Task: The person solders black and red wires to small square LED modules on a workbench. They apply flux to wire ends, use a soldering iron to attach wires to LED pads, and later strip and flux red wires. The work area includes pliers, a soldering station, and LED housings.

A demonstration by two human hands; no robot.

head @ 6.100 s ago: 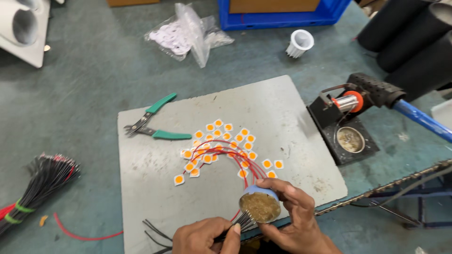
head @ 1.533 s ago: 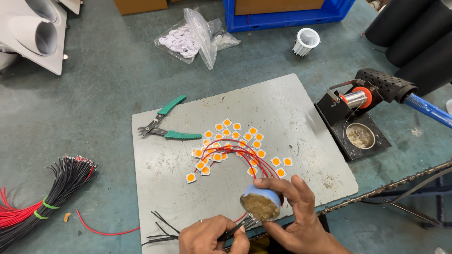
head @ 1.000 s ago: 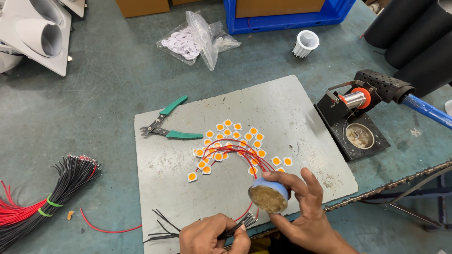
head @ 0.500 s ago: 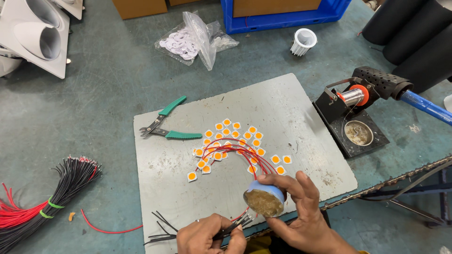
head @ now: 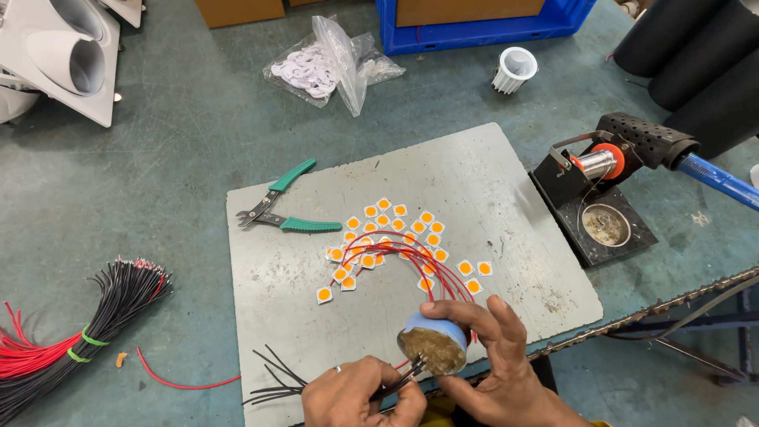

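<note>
Hands [head: 443,387] barely shifted above grey board [head: 506,182].

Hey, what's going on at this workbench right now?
A person is working at a green bench over a grey board. The right hand holds a small blue tub of brownish paste tilted toward the left hand, which pinches a bunch of thin black wires with their tips at the tub's mouth. Small square orange chips with red leads lie on the board, beside green-handled cutters. A soldering iron stand sits to the right.
</note>
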